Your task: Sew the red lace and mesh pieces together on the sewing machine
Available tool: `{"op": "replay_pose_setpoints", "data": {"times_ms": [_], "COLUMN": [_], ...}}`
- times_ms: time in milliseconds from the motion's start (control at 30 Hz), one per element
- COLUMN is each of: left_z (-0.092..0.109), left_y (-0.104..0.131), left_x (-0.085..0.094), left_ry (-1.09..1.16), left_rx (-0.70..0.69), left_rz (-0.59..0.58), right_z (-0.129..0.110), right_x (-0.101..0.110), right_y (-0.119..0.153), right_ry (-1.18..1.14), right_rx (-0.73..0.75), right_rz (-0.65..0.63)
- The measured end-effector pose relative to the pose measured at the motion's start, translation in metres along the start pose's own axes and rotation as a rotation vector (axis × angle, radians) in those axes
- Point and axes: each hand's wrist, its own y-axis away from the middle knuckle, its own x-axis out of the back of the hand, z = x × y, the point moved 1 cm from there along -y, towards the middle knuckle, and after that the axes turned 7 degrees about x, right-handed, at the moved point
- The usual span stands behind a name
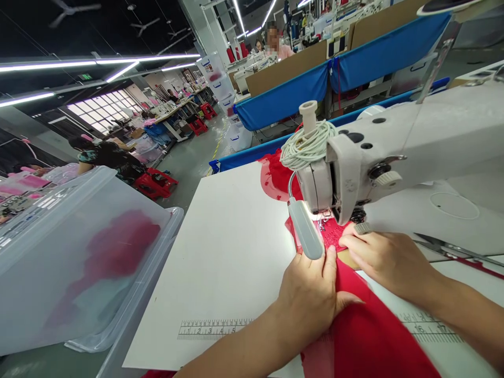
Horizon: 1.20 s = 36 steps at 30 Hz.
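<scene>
"What's crowding the bench [205, 252]?"

"Clear bin [59, 262] out left, sewing machine [441, 121] looming right, scissors [460, 250] lying beyond the right hand [388, 260], and a grey lamp [305, 231] hiding some left fingertips!"

"And the red fabric [374, 336]?"

"Under the left hand [309, 286], laid open, thumb splayed, and trailing nearward! Right fingers bunch at its right edge, beside the needle; pinching or just touching, can't tell!"

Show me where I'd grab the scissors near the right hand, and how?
Probably best by the handle end, coming from the right. The scissors lie with their pointed blades facing left, toward the right hand, so reaching from there would meet the tips first. Their other end runs out of the picture, so I can't see the handle loops.
</scene>
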Motion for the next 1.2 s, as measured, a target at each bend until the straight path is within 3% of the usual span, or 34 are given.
{"op": "replay_pose_setpoints", "data": {"times_ms": [167, 1200], "left_z": [-0.001, -0.01], "left_y": [0.003, 0.0], "left_x": [-0.004, -0.016], "left_ry": [-0.046, -0.026], "left_rx": [-0.018, 0.081], "left_rz": [-0.055, -0.034], "right_z": [-0.001, 0.005], "right_x": [0.002, -0.01], "right_y": [-0.002, -0.006], "right_ry": [0.019, 0.095], "right_rx": [0.0, -0.01], "right_rz": [0.003, 0.042]}}
